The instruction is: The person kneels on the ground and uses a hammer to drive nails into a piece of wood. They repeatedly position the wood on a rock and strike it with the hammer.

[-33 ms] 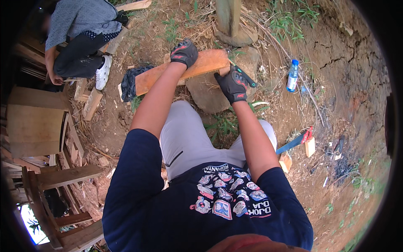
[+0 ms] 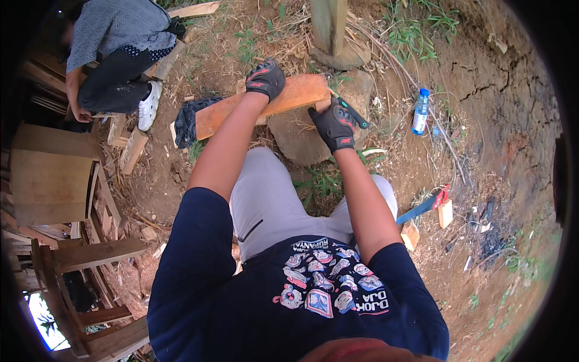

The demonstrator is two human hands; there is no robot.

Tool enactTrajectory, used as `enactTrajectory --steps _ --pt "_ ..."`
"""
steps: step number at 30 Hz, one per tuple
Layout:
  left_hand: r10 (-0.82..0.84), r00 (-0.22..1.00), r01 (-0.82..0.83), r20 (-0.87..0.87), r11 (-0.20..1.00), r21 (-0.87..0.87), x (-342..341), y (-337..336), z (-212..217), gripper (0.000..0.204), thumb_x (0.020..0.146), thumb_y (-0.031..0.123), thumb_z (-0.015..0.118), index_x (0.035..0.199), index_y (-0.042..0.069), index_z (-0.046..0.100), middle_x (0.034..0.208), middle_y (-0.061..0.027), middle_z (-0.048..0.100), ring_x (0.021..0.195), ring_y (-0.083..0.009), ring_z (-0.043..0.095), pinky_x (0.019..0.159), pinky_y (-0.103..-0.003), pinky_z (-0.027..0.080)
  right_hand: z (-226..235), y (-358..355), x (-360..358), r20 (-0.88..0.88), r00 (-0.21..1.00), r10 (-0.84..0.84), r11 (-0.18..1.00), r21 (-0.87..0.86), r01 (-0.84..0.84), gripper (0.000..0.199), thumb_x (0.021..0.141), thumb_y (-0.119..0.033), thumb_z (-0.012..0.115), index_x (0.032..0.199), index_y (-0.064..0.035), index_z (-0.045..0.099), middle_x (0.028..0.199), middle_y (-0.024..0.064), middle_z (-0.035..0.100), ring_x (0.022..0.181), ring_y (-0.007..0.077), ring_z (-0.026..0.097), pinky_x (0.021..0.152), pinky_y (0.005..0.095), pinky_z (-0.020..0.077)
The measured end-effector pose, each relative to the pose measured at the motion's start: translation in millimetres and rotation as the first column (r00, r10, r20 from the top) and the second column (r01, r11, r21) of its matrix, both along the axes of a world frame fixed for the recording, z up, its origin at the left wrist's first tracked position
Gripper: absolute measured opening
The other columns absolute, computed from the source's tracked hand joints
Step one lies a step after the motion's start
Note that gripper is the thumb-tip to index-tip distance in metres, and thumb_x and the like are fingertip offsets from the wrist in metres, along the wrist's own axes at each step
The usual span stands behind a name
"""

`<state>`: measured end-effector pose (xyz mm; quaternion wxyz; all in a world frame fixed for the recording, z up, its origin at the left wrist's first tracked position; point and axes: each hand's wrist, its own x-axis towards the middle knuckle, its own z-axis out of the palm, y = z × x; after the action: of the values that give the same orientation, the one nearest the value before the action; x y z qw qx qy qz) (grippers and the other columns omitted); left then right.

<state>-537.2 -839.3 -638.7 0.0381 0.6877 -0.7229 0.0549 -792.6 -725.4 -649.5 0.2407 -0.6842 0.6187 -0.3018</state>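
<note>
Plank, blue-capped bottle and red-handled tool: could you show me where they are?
Plank (image 2: 298,92), head view: orange-brown upper face.
Blue-capped bottle (image 2: 421,107), head view: body, below the cap.
Red-handled tool (image 2: 417,209), head view: bluish blade.

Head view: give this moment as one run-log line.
left hand: at plank's far edge; plank: orange-brown; right hand: by its right end; bottle: farther right

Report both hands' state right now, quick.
Left hand: closed on the wooden plank.
Right hand: at the plank's right end, beside a green-and-black tool; its grip cannot be told.
</note>
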Motion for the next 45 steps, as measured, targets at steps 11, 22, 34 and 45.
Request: enactTrajectory --steps 11,22,34,45 --pt "0.035 0.995 -0.034 -0.095 0.999 0.014 -24 0 0 0.034 0.100 0.025 0.057 0.115 -0.003 0.071 0.113 -0.0309 0.078 0.109 -0.0469 0.077 0.094 -0.056 0.060 -21 -10 -10 -0.024 1.000 -0.019 1.000 -0.017 0.019 0.057 0.094 -0.047 0.078 0.140 -0.0137 0.071 0.121 0.0193 0.080 0.113 0.0411 0.076 0.097 0.0551 0.0593" --pt "0.019 0.994 -0.015 -0.105 0.999 0.038 -24 1 9 0.032 0.101 0.020 0.056 0.114 -0.003 0.073 0.113 -0.0298 0.077 0.110 -0.0474 0.075 0.095 -0.054 0.060 -30 -14 -11 -0.007 1.000 -0.018 0.999 -0.040 0.018 0.054 0.094 -0.048 0.079 0.133 -0.0118 0.075 0.116 0.0198 0.081 0.109 0.0415 0.077 0.094 0.0549 0.0600" --pt "-0.068 0.995 0.069 -0.070 0.997 0.017 16 6 -29 0.031 0.104 0.020 0.051 0.113 0.001 0.074 0.119 -0.0290 0.075 0.112 -0.0468 0.073 0.096 -0.054 0.059 -27 -23 -27 0.064 0.966 -0.251 0.961 0.136 0.241 0.075 0.086 -0.060 0.084 0.129 0.0000 0.075 0.120 0.0274 0.079 0.112 0.0472 0.076 0.098 0.0529 0.0584" --pt "0.193 0.903 -0.149 -0.383 0.979 0.140 -18 13 -99 0.032 0.104 0.028 0.057 0.117 0.002 0.069 0.109 -0.0260 0.080 0.101 -0.0473 0.077 0.090 -0.061 0.061 -38 -93 -91 0.851 0.313 -0.423 0.885 0.462 -0.060 0.053 0.103 -0.031 0.082 0.145 -0.0072 0.061 0.122 0.0115 0.075 0.101 0.0257 0.076 0.083 0.0410 0.0675"
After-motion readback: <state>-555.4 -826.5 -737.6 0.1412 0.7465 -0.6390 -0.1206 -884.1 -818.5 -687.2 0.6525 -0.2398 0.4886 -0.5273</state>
